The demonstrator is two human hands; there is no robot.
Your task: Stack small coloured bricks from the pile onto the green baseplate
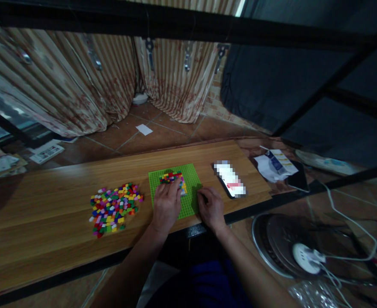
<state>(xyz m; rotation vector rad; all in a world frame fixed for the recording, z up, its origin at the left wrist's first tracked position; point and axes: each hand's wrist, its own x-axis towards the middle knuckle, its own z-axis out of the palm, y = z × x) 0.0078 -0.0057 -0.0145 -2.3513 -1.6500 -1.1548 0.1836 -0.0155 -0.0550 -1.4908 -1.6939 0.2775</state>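
Note:
A green studded baseplate (192, 173) lies on the wooden bench, with a patch of colourful small toy bricks (173, 176) built up on its middle. My left hand (167, 204) reaches over the plate, its fingers closed together against the lower side of that patch. Whatever sits between those fingertips is hidden. By the plate's right edge rests my right hand (211, 207), its fingers curled and the thumb tucked close. I cannot see what, if anything, it pinches. Left of the plate spreads a pile of loose bricks (114, 208) in many colours.
A phone (229, 179) with a lit, blurred screen lies right of the plate on the wooden bench (43, 209). Papers (276, 166) are beyond the bench's right end. Below them stand a round dark object (280, 239) and a white power strip (305, 257) with cables.

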